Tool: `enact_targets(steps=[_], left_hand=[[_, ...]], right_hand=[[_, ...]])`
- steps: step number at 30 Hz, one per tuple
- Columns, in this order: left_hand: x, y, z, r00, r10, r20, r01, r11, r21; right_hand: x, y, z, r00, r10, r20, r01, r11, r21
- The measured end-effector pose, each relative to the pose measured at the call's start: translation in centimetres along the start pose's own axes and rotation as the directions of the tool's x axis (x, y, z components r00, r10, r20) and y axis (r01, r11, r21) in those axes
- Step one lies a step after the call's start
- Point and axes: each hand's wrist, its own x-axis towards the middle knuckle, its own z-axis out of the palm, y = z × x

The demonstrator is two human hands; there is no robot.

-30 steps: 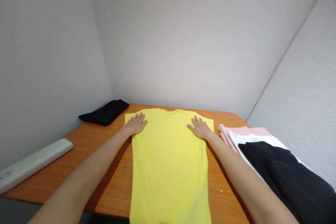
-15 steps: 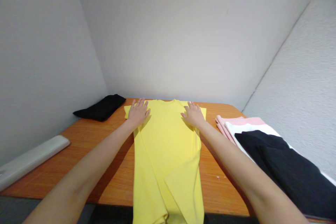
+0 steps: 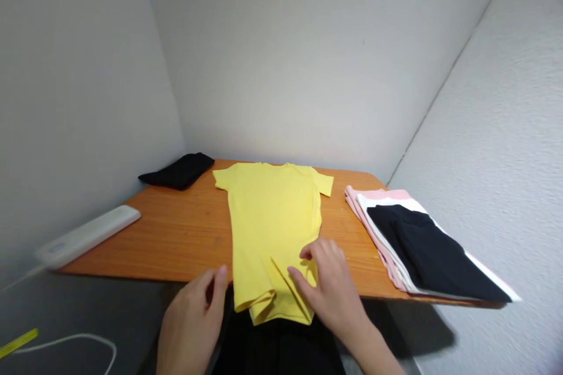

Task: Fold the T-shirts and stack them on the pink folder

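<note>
A yellow T-shirt (image 3: 272,217) lies spread on the orange wooden table (image 3: 185,234), collar toward the far wall, its hem rumpled and hanging over the near edge. My right hand (image 3: 329,287) rests on the hem at the near edge, fingers spread and flat on the cloth. My left hand (image 3: 191,319) hovers just left of the hem below the table edge, fingers loosely extended and holding nothing.
A folded black garment (image 3: 178,171) sits at the far left corner. A stack of pink, white and black clothes (image 3: 413,240) lies on the right. A white flat device (image 3: 88,235) with a cable lies at the left edge. Walls close in on three sides.
Both hands have pulled back from the shirt's shoulders to its hem at the near edge. The view has drawn back, and the sleeves now lie spread out.
</note>
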Motion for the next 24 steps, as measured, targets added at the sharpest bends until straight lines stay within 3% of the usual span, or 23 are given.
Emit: enact_targets(steps=[2, 5, 8, 11, 13, 15, 18, 20, 24], left_hand=[[-1.3, 0.0, 0.3, 0.987, -0.07, 0.143, 0.072, 0.997, -0.008], [-1.1, 0.3, 1.0, 0.958, -0.023, 0.286, 0.053, 0.994, -0.098], [-0.3, 0.1, 1.4, 0.967, 0.052, 0.251, 0.024, 0.956, -0.294], [0.3, -0.9, 0.4, 0.993, -0.03, 0.11, 0.087, 0.821, -0.565], [0.6, -2.1, -0.8, 0.987, -0.159, 0.013, 0.126, 0.724, -0.678], [0.7, -3.5, -1.8, 0.965, -0.257, -0.043, 0.153, 0.693, -0.705], [0.6, -5.6, -2.0, 0.94, -0.338, -0.048, 0.207, 0.677, -0.706], [0.3, -6.6, -1.3, 0.923, -0.382, -0.039, 0.239, 0.651, -0.72], [-0.3, -7.4, -0.1, 0.919, -0.389, -0.058, 0.239, 0.67, -0.703]], right_hand=[[-1.1, -1.5, 1.1, 1.0, -0.003, 0.004, 0.003, 1.0, -0.024], [-1.3, -2.7, 2.5, 1.0, 0.002, 0.013, -0.001, 0.998, -0.059], [-0.8, -2.5, 2.6, 1.0, 0.02, -0.009, -0.02, 1.0, 0.019], [-1.0, -1.4, 0.7, 0.983, 0.122, -0.137, -0.099, 0.982, 0.163], [-2.2, -0.3, -1.0, 0.923, 0.285, -0.259, -0.227, 0.945, 0.234], [-4.1, 0.8, -2.2, 0.812, 0.476, -0.338, -0.388, 0.873, 0.296], [-7.1, 2.2, -2.2, 0.667, 0.666, -0.334, -0.518, 0.737, 0.435], [-8.4, 2.7, -1.4, 0.623, 0.723, -0.299, -0.519, 0.668, 0.533], [-9.2, 3.5, -0.4, 0.592, 0.786, -0.181, -0.57, 0.566, 0.596]])
